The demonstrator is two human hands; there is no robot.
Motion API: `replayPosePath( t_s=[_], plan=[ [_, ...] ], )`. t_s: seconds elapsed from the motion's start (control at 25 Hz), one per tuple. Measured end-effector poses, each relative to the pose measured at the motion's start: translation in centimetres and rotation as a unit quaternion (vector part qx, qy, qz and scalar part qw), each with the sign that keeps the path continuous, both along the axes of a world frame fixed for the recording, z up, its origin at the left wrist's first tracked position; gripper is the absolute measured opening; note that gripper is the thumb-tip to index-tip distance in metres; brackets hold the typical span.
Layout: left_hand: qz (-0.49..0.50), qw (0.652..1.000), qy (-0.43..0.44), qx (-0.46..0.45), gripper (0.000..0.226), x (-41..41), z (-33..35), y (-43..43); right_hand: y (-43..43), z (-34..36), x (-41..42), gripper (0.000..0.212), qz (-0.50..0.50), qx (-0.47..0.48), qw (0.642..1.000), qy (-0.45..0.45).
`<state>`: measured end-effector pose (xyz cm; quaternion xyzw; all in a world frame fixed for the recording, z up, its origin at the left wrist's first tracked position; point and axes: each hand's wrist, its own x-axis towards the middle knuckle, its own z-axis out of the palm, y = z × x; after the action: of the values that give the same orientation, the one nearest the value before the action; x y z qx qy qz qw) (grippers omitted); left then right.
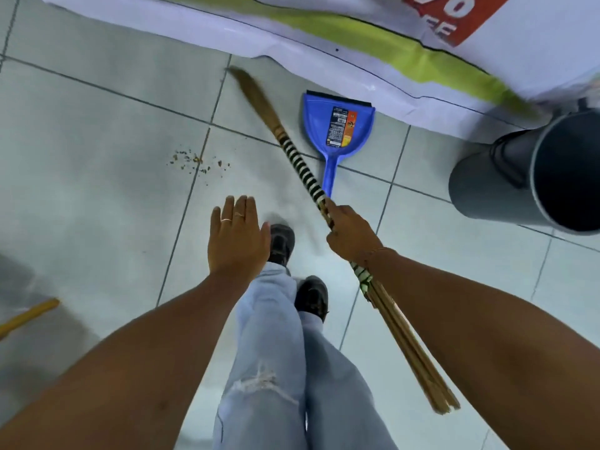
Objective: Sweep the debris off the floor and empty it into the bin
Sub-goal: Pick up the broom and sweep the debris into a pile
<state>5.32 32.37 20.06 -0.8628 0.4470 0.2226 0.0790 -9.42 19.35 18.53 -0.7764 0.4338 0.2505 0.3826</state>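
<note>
right hand [349, 229] grips broom [302, 167], debris [196, 162] beside blue dustpan [337, 125]

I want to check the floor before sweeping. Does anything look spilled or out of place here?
Yes. Small brown crumbs are scattered on the tiles, left of the dustpan. A printed banner lies across the floor beyond it. The bin appears tipped toward the camera, though the wide lens may exaggerate this.

shop prob: floor sale banner [454, 17]
</note>
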Motion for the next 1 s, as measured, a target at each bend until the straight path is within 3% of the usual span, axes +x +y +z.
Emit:
replayPosePath(
  t_s=[0.12, 0.28, 0.64, 0.88, 1.0],
  plan=[
    [0.001, 1.000, 0.004, -0.018, 0.052, -0.8, 2.1, 1.6, 1.2, 1.4, -0.8, 0.063, -0.057, 0.011, 0.998, 0.037],
    [0.020, 0.999, -0.001, -0.030, 0.055, 0.8, 2.9, 2.8, 5.0, 0.5, 0.8, 0.047, 0.003, 0.032, 0.992, 0.119],
    [0.029, 1.000, -0.001, -0.008, 0.054, 7.5, 3.5, 8.1, 14.2, -1.8, 9.2, 0.043, 0.025, 0.082, 0.991, 0.102],
    [0.082, 0.996, 0.012, -0.010, 0.055, 13.3, 5.2, 7.8, 13.0, 3.1, 10.6, 0.057, 0.006, -0.030, 0.999, 0.018],
    [0.064, 0.997, 0.009, -0.038, 0.056, 15.1, 5.7, 6.0, 7.5, 3.3, 14.0, 0.050, -0.017, -0.096, 0.995, 0.025]
  ],
)
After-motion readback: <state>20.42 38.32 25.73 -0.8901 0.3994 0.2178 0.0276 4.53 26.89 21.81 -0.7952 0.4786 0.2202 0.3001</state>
